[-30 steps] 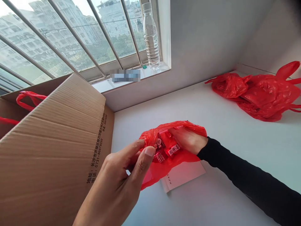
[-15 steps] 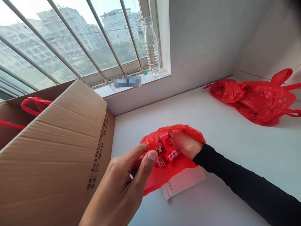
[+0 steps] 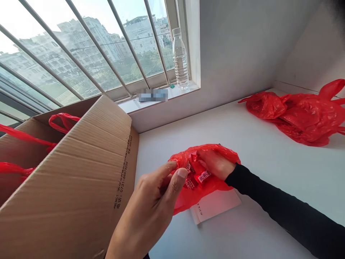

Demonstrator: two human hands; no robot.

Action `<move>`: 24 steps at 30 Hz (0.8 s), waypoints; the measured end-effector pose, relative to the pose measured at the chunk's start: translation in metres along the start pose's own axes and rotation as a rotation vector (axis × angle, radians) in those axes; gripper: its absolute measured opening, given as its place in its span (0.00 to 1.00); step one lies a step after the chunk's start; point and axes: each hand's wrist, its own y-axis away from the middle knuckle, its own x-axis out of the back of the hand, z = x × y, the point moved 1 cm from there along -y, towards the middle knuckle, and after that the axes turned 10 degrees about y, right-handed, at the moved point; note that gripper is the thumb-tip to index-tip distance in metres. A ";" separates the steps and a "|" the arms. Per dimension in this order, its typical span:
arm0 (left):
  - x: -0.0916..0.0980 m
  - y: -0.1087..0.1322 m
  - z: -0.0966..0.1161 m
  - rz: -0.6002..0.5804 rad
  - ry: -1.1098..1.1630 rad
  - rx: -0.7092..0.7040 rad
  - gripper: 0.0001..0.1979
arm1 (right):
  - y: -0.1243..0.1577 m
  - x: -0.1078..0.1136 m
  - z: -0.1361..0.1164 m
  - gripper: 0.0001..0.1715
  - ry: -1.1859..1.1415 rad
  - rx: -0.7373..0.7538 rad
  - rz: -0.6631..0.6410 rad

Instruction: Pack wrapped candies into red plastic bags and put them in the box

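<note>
- The left hand [image 3: 151, 212] is near the camera, its thumb and forefinger pressed together on the left edge of a red plastic bag [image 3: 199, 190], pinching the thin film and lifting that edge a little; the other fingers are curled loosely behind.
- The right hand [image 3: 214, 163], in a black sleeve [image 3: 283, 208], is pushed into the mouth of the same bag. Its fingers are bent down among small red wrapped sweets [image 3: 201, 174] with white labels; how firmly it grips any of them cannot be told, since the fingertips are hidden by the plastic.
- The bag lies on a white table [image 3: 269, 158], roughly in the middle of the view, its upper rim arched over the right hand.
- Under the bag's lower edge a white sheet of paper [image 3: 218, 207] sticks out, flat on the table.
- Just left of the left hand stands an open cardboard box [image 3: 75, 172] with printed black characters on its side; red bag handles [image 3: 60, 120] show inside it.
- Far right, well apart from the hands, a heap of more red bags [image 3: 299, 115] lies by the wall.
- A clear water bottle [image 3: 180, 59] stands upright on the window sill [image 3: 161, 99], beside the barred window.
</note>
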 end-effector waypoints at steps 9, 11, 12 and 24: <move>0.002 -0.001 0.005 -0.015 -0.004 0.043 0.24 | -0.005 -0.002 -0.008 0.23 0.119 -0.031 0.004; 0.002 0.000 0.007 -0.012 -0.010 0.058 0.26 | -0.004 0.000 -0.006 0.24 0.116 -0.025 0.029; 0.002 0.001 0.007 -0.010 -0.007 0.061 0.26 | -0.003 0.002 -0.005 0.23 0.105 -0.013 0.036; 0.001 0.002 0.004 0.013 0.014 0.017 0.24 | 0.007 0.007 0.008 0.12 0.004 0.141 -0.029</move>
